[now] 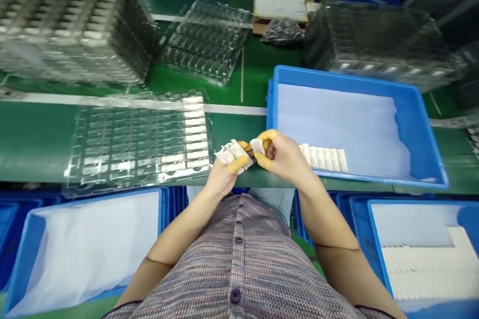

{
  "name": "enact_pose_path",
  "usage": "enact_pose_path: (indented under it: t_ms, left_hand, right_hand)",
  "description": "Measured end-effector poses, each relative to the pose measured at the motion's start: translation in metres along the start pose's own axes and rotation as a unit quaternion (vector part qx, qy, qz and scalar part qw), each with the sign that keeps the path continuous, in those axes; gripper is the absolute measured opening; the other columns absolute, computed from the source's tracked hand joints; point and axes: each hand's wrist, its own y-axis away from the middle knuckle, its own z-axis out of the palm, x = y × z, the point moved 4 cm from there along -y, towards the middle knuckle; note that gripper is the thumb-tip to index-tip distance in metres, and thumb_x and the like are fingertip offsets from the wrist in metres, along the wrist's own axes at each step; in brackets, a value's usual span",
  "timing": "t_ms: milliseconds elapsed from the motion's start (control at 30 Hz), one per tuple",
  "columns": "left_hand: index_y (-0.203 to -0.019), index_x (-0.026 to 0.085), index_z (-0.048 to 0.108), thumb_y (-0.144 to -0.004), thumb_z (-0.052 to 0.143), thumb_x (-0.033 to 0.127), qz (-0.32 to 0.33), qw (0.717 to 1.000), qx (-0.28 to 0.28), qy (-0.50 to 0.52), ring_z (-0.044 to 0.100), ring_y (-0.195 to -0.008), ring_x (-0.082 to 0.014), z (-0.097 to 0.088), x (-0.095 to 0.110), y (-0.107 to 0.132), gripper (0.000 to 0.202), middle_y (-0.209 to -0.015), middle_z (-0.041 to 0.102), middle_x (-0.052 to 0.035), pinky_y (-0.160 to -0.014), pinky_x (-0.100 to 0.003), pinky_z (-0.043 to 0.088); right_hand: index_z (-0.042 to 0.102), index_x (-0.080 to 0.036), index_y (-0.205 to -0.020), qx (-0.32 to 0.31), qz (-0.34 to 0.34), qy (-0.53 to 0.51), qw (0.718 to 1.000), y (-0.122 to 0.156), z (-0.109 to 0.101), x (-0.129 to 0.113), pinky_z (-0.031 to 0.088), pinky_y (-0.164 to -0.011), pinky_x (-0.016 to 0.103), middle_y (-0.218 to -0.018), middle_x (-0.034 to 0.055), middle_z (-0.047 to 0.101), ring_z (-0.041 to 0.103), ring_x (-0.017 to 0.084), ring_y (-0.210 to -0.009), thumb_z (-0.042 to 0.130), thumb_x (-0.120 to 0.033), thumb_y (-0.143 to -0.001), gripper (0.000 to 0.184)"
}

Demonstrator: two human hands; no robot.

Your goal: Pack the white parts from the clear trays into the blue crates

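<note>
My left hand [226,169], with yellow covers on its fingertips, is closed around several small white rolled pieces [234,150]. Close beside it, my right hand [279,154], also in yellow finger covers, pinches one white piece [257,146] between thumb and fingers. Both hands are over the front edge of the green bench. To the left lies a clear plastic tray [123,144] with white pieces filling its right column and a few in the column beside it. On the right, a blue bin [359,79] lined with white sheet holds a row of white pieces [325,157].
Stacked filled trays [75,35] stand at back left, an unfilled clear tray [209,40] at back centre, more stacked trays [377,40] at back right. A dark bag [283,31] lies near a white box [280,2]. Blue bins [93,239] sit below the bench edge on both sides.
</note>
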Motion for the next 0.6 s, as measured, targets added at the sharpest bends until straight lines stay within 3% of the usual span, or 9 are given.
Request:
enact_pose_path:
  t_ms: [67, 167, 267, 333, 400, 500, 600]
  left_hand:
    - [-0.079, 0.016, 0.069, -0.068, 0.096, 0.042, 0.048, 0.998, 0.021, -0.029, 0.055, -0.056, -0.0089, -0.014, 0.012, 0.002, 0.039, -0.066, 0.063, 0.0013, -0.06, -0.024, 0.048]
    - [-0.071, 0.016, 0.066, -0.07, 0.094, 0.046, 0.109, 0.991, 0.064, -0.052, 0.048, -0.056, -0.0078, -0.037, 0.03, 0.009, 0.04, -0.064, 0.058, 0.0021, -0.054, -0.022, 0.04]
    - [-0.06, 0.017, 0.061, -0.072, 0.092, 0.045, 0.173, 0.977, 0.09, -0.08, 0.051, -0.062, -0.0103, -0.058, 0.047, 0.017, 0.043, -0.066, 0.057, 0.0009, -0.062, -0.025, 0.045]
    - [-0.062, 0.018, 0.063, -0.073, 0.092, 0.043, 0.192, 0.972, 0.098, -0.091, 0.055, -0.066, -0.0126, -0.069, 0.053, 0.021, 0.04, -0.069, 0.06, 0.0003, -0.068, -0.028, 0.049]
    - [-0.076, 0.019, 0.072, -0.07, 0.094, 0.039, 0.189, 0.97, 0.111, -0.104, 0.062, -0.076, -0.0163, -0.08, 0.057, 0.025, 0.03, -0.08, 0.068, -0.0014, -0.078, -0.031, 0.053]
    - [-0.098, 0.022, 0.079, -0.065, 0.097, 0.029, 0.189, 0.96, 0.158, -0.131, 0.07, -0.094, -0.0232, -0.093, 0.063, 0.033, 0.039, -0.1, 0.077, -0.0052, -0.092, -0.036, 0.054]
    - [-0.101, 0.022, 0.082, -0.064, 0.097, 0.025, 0.196, 0.951, 0.179, -0.16, 0.072, -0.1, -0.0269, -0.102, 0.07, 0.04, 0.04, -0.106, 0.079, -0.0076, -0.099, -0.038, 0.053]
  right_hand:
    - [0.061, -0.024, -0.095, 0.0, -0.036, 0.05, 0.998, -0.018, 0.03, -0.021, 0.05, -0.067, 0.034, -0.085, 0.0036, 0.062, 0.061, 0.021, -0.074, 0.067, -0.022, -0.083, 0.014]
    - [0.063, -0.023, -0.112, -0.032, -0.065, 0.037, 0.997, -0.034, 0.06, -0.034, 0.055, -0.07, 0.038, -0.098, 0.0069, 0.062, 0.064, 0.022, -0.077, 0.063, -0.019, -0.085, 0.027]
    - [0.062, -0.025, -0.128, -0.108, -0.09, -0.038, 0.989, -0.038, 0.08, -0.041, 0.061, -0.071, 0.037, -0.106, 0.0073, 0.061, 0.068, 0.021, -0.081, 0.062, -0.017, -0.086, 0.043]
    - [0.063, -0.027, -0.131, -0.128, -0.104, -0.07, 0.984, -0.039, 0.088, -0.045, 0.063, -0.073, 0.037, -0.11, 0.0075, 0.061, 0.069, 0.021, -0.087, 0.06, -0.02, -0.09, 0.042]
    - [0.067, -0.03, -0.129, -0.112, -0.114, -0.072, 0.985, -0.041, 0.094, -0.049, 0.064, -0.075, 0.037, -0.107, 0.0067, 0.063, 0.07, 0.021, -0.087, 0.06, -0.026, -0.094, 0.036]
    - [0.072, -0.034, -0.123, -0.082, -0.128, -0.055, 0.987, -0.042, 0.102, -0.054, 0.064, -0.075, 0.039, -0.101, 0.0047, 0.067, 0.069, 0.021, -0.083, 0.065, -0.031, -0.095, 0.029]
    - [0.074, -0.035, -0.114, -0.062, -0.139, -0.056, 0.987, -0.041, 0.108, -0.057, 0.064, -0.076, 0.039, -0.099, 0.0035, 0.071, 0.069, 0.021, -0.082, 0.067, -0.032, -0.094, 0.021]
